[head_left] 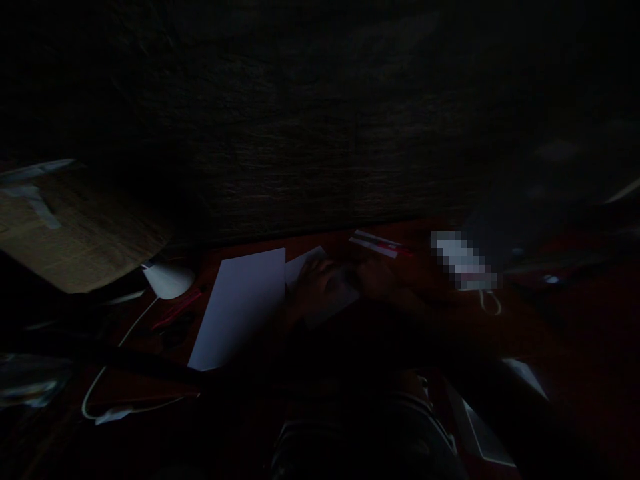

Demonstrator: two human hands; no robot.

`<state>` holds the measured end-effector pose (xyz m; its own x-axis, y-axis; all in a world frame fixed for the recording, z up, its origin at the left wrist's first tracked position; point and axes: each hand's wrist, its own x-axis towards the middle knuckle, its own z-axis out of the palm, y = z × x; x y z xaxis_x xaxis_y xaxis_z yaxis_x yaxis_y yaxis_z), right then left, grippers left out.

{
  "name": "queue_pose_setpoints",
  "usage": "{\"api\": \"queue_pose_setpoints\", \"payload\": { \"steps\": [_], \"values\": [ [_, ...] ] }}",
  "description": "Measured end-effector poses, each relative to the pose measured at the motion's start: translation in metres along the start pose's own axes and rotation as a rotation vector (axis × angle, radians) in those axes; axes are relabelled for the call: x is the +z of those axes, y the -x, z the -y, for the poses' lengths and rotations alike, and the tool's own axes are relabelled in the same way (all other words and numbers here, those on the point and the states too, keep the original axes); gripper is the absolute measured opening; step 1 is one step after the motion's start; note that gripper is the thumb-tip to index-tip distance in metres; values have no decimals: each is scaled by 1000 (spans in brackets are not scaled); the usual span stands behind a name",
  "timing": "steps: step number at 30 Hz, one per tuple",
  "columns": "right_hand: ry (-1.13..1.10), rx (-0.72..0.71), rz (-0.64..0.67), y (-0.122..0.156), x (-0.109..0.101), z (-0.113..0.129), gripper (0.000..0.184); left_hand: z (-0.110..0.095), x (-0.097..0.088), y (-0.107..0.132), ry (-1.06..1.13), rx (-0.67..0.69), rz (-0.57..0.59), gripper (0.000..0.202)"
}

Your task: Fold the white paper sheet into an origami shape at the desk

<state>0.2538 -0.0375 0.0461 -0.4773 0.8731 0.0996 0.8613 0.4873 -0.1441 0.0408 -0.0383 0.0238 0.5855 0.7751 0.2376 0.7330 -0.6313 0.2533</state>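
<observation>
I am resting my left hand (313, 280) over a small white sheet of paper (306, 261), with some fingers spreading a little apart. My right hand (377, 277) is lying just beside it, on the right, and is bending over a dim pale piece (333, 305) that is showing below the hands. The light is very poor, so I cannot tell how far each hand is closing, or if the fingers are really gripping something.

The small sheet is peeping out beyond my left hand, on the reddish table (415, 233). Just to its left, a bigger white sheet (240, 303) is lying flat, its lower part going into shadow. Beyond my right hand, a pale strip (370, 241) is lying aslant, and a thin red tool (395, 249) is lying across it.

Farther to the left, a red slim object (179, 309) is lying near a white cone-shaped object (169, 280), from which a white cable (117, 347) is curving toward me. Behind these, a brown cardboard box (75, 227) is standing at the left side. To the right, a pale object (457, 257) is showing only as blocks, and a cord loop (491, 303) is hanging out from its lower end.
</observation>
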Motion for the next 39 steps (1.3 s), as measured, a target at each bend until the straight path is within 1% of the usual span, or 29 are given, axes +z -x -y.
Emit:
{"api": "queue_pose_setpoints", "payload": {
  "steps": [5,10,13,17,23,26,34,39],
  "values": [
    [3,34,30,-1,-5,0,35,5,-4,0,-32,-54,-23,44],
    [26,102,110,2,-16,1,37,2,-7,-1,-70,-82,-26,45],
    [43,141,138,4,-22,1,39,1,-10,-1,-59,-119,-47,43],
    [79,177,124,5,-27,-1,37,2,-13,0,-30,-135,-65,39],
    [78,253,109,4,-29,-5,36,-1,-13,0,-72,-147,-74,39],
    [81,245,102,4,-30,-5,37,-1,-12,0,-89,-147,-91,38],
    [84,285,119,4,-29,-2,37,-4,-14,0,-96,-167,-91,37],
    [91,300,90,4,-30,-1,36,-1,-12,1,-98,-168,-98,36]
  ]
}}
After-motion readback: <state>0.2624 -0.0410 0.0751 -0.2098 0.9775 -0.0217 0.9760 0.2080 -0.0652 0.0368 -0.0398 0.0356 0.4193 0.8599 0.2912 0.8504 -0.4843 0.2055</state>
